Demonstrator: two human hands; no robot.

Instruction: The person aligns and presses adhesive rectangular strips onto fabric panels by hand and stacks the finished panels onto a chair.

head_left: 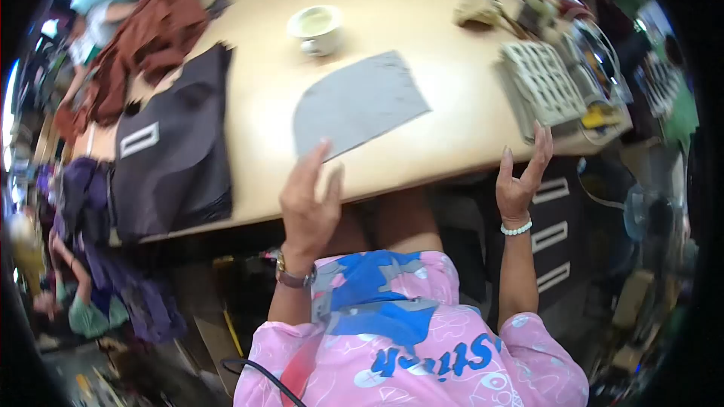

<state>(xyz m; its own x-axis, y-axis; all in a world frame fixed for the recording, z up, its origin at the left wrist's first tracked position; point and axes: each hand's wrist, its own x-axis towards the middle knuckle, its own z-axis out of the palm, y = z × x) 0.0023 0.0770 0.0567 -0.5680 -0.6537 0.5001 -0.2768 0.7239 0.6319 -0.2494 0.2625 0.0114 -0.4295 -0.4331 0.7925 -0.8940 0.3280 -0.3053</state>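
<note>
My left hand [309,200], with a watch on the wrist, is raised at the table's front edge. Its fingers are apart and hold nothing, the fingertips close to the lower corner of a flat grey piece [358,104] with one curved side. I cannot tell whether they touch it, or whether the piece is cloth or card. My right hand [523,181], wearing a bracelet of pale beads, is open and empty in front of the table edge. Nearest to it is a pale slotted plastic tray [544,79] on the right of the table.
A pale cup [317,29] stands behind the grey piece. Dark stacked fabric pieces [177,151] lie at the left, a white rectangular frame on top. Reddish-brown cloth [162,26] covers the far left. Drawers [550,234] stand under the right side. People are at the left edge.
</note>
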